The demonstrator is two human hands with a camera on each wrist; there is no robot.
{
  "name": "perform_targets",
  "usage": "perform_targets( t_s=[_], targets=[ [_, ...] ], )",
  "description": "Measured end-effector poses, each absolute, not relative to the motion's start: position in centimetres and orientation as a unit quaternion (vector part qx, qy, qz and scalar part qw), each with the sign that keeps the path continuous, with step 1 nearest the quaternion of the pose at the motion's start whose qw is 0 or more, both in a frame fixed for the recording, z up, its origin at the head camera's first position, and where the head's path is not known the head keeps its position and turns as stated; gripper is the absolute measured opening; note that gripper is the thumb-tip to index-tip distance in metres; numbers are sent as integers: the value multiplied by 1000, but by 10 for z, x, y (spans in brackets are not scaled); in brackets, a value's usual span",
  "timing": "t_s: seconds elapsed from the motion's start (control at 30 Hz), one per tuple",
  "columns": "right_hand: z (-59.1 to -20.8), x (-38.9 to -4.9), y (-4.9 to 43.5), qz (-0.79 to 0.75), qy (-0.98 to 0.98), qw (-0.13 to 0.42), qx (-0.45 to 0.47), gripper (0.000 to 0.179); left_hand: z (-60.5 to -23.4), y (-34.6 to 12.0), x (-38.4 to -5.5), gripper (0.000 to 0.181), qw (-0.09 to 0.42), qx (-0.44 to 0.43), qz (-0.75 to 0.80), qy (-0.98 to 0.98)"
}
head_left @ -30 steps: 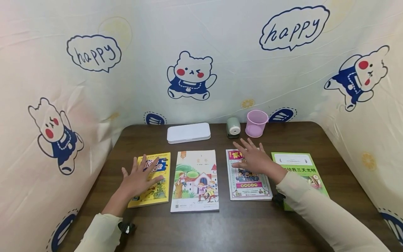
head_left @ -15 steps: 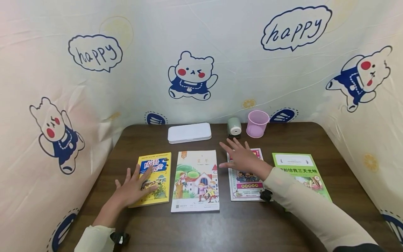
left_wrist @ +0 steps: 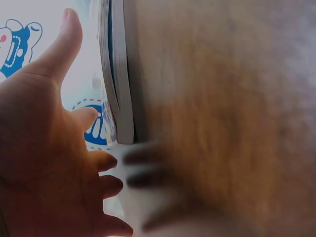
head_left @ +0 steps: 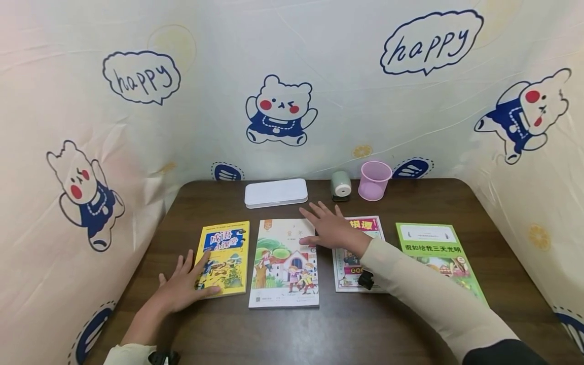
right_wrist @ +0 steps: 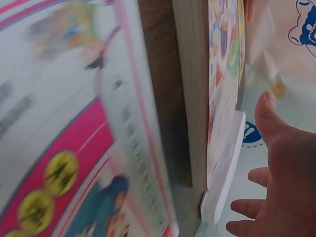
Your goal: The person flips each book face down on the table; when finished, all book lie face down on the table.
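Note:
Fingers spread, my left hand (head_left: 180, 288) is over the lower left edge of a yellow book (head_left: 230, 266); contact cannot be told. In the left wrist view that hand (left_wrist: 42, 143) is apart from the book's page edges (left_wrist: 123, 89). My right hand (head_left: 332, 229), fingers spread too, hovers between a white book with a cartoon house (head_left: 280, 263) and a pink-and-white book (head_left: 368, 224), which the forearm partly covers. The right wrist view shows this hand (right_wrist: 291, 173) holding nothing, with both books beside it. A green book (head_left: 438, 261) lies at the right, partly behind the sleeve.
Along the back of the dark wooden table (head_left: 283, 337) are a white flat case (head_left: 276, 192), a green-and-white pencil sharpener (head_left: 340, 185) and a pink cup (head_left: 374, 181). A cloth (head_left: 201, 116) printed with bears hangs behind and at both sides.
My right hand has moved left from the pink-and-white book toward the white one. My left hand has drawn back toward me and left, uncovering more of the yellow book. The books stay in place.

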State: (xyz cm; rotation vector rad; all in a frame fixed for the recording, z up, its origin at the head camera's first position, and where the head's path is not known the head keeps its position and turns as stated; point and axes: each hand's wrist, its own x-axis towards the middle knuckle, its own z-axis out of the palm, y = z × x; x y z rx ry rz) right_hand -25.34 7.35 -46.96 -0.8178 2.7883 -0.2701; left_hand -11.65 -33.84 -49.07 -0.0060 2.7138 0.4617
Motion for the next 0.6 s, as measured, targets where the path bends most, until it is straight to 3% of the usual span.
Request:
perform_targets(
  t_s=[0.6],
  targets=[
    [-474,-259,8,-96,936,147,-305,98,-490,-342,-101,129,188,3,174,967]
  ],
)
